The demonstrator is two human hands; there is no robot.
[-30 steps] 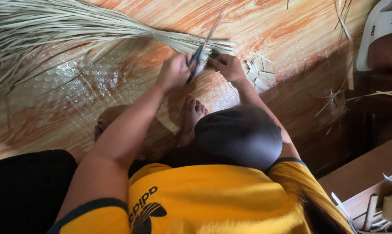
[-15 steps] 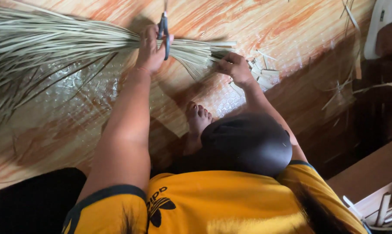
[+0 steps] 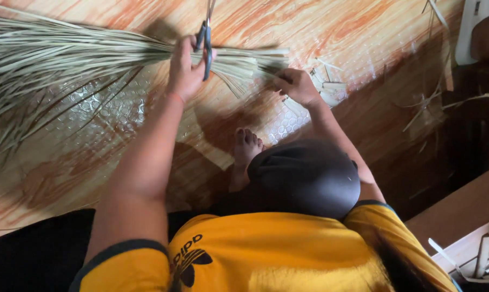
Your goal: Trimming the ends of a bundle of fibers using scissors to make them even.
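Note:
A long bundle of pale dried leaf strips lies across the orange patterned floor covering, fanning out to the left. My left hand is over the bundle's narrow part, shut on a pair of dark-handled scissors that point up and away from me. My right hand presses down on the bundle's cut end, fingers curled on the strips. My bare foot and my bent knee in dark cloth lie just below the hands.
Short cut scraps lie to the right of my right hand, with more loose strips further right. A white object stands at the top right. At the lower right are a wooden ledge and a box of small items.
My left hand has carried the scissors leftward along the bundle, away from my right hand. The right hand has stayed on the bundle's end.

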